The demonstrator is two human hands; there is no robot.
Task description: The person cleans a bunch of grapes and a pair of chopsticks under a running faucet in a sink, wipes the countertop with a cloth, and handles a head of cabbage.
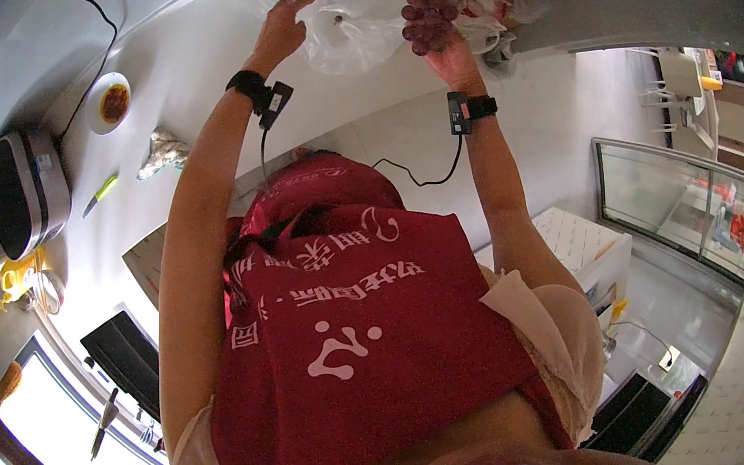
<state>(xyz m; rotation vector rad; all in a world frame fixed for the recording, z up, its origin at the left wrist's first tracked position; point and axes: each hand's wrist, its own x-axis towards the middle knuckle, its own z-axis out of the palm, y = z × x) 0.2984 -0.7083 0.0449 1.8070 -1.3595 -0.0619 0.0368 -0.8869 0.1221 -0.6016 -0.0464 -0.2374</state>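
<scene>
A bunch of red-purple grapes (429,20) rests in my right hand (455,63), whose fingers are mostly hidden behind the fruit. My left hand (277,37) reaches over a clear plastic bag (353,43) on the white counter (370,88). Its fingers are apart, with the index finger stretched toward the bag; whether they touch the film I cannot tell. A small dark bit (338,19) shows in or on the bag. Each wrist wears a black strap with a small cabled box.
Left along the counter are a white dish with brown contents (114,103), a crumpled patterned bag (162,154), a green-handled knife (104,191) and a dark rounded appliance (27,192). More plastic bags (492,7) lie beyond my right hand. A glass-sided railing (664,189) stands far right.
</scene>
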